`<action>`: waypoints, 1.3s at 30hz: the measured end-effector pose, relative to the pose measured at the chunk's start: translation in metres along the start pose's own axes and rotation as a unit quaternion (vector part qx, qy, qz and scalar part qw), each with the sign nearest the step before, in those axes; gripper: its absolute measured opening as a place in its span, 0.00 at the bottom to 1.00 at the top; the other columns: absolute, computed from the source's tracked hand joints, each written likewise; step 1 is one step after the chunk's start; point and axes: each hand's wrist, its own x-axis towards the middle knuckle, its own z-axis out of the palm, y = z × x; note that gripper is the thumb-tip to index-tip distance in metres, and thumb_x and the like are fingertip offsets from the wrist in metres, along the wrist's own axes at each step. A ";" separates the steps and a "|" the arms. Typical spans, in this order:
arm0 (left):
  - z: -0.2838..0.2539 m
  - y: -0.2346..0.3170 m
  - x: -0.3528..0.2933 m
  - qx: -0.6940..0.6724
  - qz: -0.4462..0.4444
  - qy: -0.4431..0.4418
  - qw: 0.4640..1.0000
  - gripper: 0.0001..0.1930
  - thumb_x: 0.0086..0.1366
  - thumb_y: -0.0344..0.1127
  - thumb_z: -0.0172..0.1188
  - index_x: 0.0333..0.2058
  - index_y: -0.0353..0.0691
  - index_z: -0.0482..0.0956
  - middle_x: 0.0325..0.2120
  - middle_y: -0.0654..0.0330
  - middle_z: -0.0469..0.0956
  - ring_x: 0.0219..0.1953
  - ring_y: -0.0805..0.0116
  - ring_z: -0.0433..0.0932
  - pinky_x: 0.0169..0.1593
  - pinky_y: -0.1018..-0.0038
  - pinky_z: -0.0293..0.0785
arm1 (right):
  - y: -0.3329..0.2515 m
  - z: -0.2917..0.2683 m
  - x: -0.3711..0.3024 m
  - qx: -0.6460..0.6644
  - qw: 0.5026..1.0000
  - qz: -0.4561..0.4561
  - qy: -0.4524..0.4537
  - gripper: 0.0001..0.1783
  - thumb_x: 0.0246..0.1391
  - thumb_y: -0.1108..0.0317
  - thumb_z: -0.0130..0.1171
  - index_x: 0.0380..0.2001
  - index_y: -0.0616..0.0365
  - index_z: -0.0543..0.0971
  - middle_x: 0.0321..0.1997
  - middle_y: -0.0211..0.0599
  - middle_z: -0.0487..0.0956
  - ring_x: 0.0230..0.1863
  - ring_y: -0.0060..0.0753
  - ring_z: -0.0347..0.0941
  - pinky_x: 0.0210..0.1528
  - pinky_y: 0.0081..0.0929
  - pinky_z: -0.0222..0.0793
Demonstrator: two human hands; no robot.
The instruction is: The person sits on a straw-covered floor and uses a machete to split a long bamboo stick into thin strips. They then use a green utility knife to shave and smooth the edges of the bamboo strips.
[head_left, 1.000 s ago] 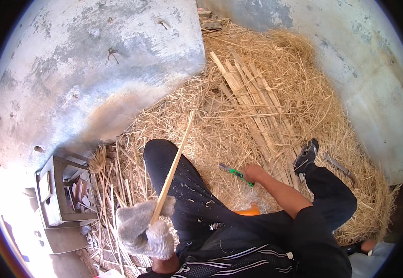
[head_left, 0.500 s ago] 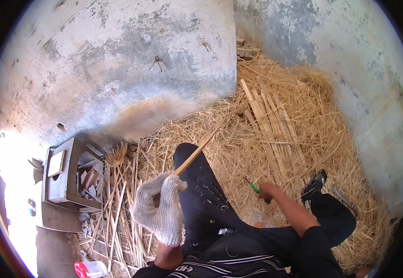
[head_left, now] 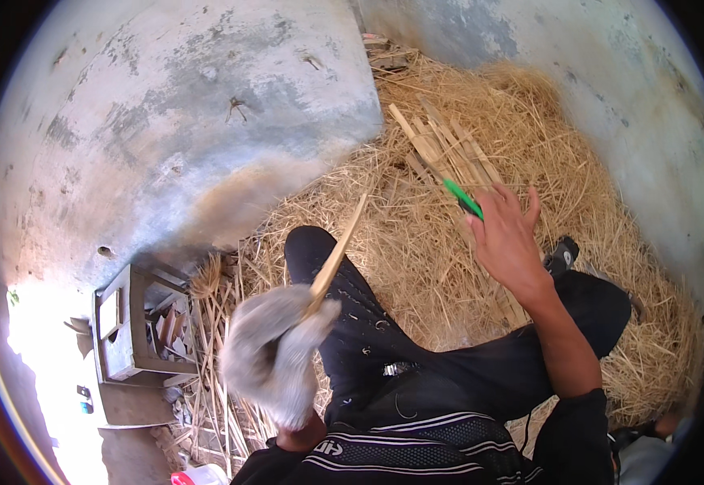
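Observation:
My left hand (head_left: 275, 352), in a pale knitted glove, is closed round a slim split-wood strip (head_left: 337, 263) that looks like bamboo. The strip slants up and away, its far end above my left knee. My bare right hand (head_left: 507, 234) is raised out over the shavings, gripping a green-handled knife (head_left: 462, 198); its thin dark blade points up and left. Some fingers of that hand stretch away from the handle. Beyond the knife, several flat wood slats (head_left: 449, 149) lie together on the heap. The glove is slightly blurred.
Straw-like shavings (head_left: 400, 267) spread over the floor between worn walls (head_left: 206, 105). A box-like wooden stool (head_left: 121, 323) with scraps inside stands at left, beside long thin sticks (head_left: 210, 380). A red-and-white container (head_left: 200, 475) is at the lower edge. Grey cloth (head_left: 647, 462) shows lower right.
My right hand has swung forward and up with the knife, from beside my leg toward the slats. The strip in my left hand stands a little steeper. The whole view has shifted slightly.

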 end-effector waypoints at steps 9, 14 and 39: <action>0.005 0.013 0.001 -0.006 -0.032 0.121 0.992 0.09 0.59 0.28 0.67 0.34 0.33 0.75 0.29 0.51 0.79 0.27 0.69 0.81 0.24 0.77 0.82 | -0.029 -0.037 0.013 0.240 0.965 0.049 -0.095 0.16 0.66 0.65 0.47 0.54 0.59 0.65 0.30 0.37 0.80 0.47 0.48 0.73 0.63 0.49 0.52; 0.019 -0.014 -0.011 -0.036 -0.083 0.074 0.993 0.05 0.57 0.20 0.63 0.33 0.31 0.77 0.34 0.52 0.79 0.33 0.68 0.79 0.33 0.75 0.80 | -0.074 -0.068 0.006 0.403 0.880 0.071 -0.241 0.16 0.64 0.67 0.49 0.52 0.60 0.63 0.22 0.51 0.75 0.27 0.58 0.76 0.37 0.50 0.70; -0.008 -0.016 -0.015 -0.076 -0.159 0.073 0.982 0.10 0.48 0.21 0.66 0.32 0.29 0.84 0.31 0.52 0.82 0.35 0.65 0.79 0.40 0.73 0.74 | -0.152 -0.077 -0.034 0.468 0.850 -0.021 -0.242 0.24 0.61 0.72 0.53 0.58 0.69 0.63 0.34 0.59 0.78 0.27 0.59 0.78 0.25 0.45 0.74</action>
